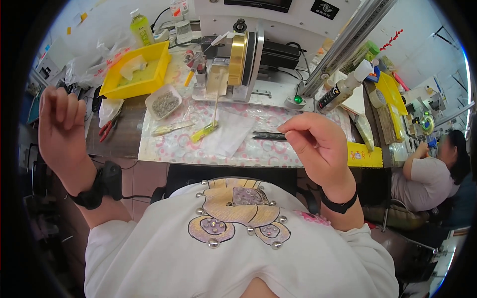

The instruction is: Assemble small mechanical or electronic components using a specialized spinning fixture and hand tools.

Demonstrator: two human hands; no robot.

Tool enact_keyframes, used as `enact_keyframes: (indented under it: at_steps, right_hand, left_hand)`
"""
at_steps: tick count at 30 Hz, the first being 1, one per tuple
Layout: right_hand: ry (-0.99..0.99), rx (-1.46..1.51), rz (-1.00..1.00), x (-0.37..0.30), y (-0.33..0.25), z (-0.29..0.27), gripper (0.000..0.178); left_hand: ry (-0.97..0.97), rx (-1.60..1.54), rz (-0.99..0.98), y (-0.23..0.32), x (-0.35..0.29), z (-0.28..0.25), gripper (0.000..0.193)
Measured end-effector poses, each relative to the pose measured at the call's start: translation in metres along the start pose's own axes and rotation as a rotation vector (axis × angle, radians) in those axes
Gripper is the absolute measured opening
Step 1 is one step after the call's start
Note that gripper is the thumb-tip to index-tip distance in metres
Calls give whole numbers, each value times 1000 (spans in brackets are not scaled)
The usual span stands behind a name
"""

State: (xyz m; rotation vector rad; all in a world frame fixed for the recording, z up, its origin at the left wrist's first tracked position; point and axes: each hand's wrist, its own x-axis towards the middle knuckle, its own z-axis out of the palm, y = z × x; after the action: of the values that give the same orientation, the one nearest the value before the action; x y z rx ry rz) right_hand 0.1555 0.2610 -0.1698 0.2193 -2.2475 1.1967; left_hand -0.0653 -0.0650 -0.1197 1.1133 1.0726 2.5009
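My left hand (62, 134) is raised at the left, off the table's edge. Its fingers bend loosely toward the palm, with nothing visible in them. At the table's front, my right hand (320, 146) pinches black tweezers (268, 135) between thumb and fingers; their tips point left, beside a white tissue (231, 133). A yellow-handled tool (204, 131) rests at that tissue's left edge, its thin shaft reaching up toward the machine. Farther left lie a slim flat tool (173, 128) and a white dish (164, 102) of small metallic pieces.
A machine with a gold-rimmed wheel (237, 58) stands behind the tissue. A yellow tray (136, 69), red-handled pliers (110, 128) and a green bottle (142, 30) are at the left. To the right stand a white-capped bottle (344, 88) and a metal post. A person (427, 174) sits far right.
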Motion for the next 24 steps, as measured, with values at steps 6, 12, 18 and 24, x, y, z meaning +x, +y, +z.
enact_keyframes:
  at_steps: [6,12,18,24]
  right_hand:
    - [71,-15,-46,1,-10,4,6]
    - [63,-55,-61,0,-16,5,5]
    - [74,-70,-92,-3,-13,6,4]
    - [31,70,55,-11,-13,1,11]
  left_hand:
    - [206,1767,-250,-41,-2,16,32]
    - [-191,822,-52,-63,-25,102,48]
    - [-493,453,-758,-102,-21,146,19]
    - [-441,163,-631,-123,-25,146,11]
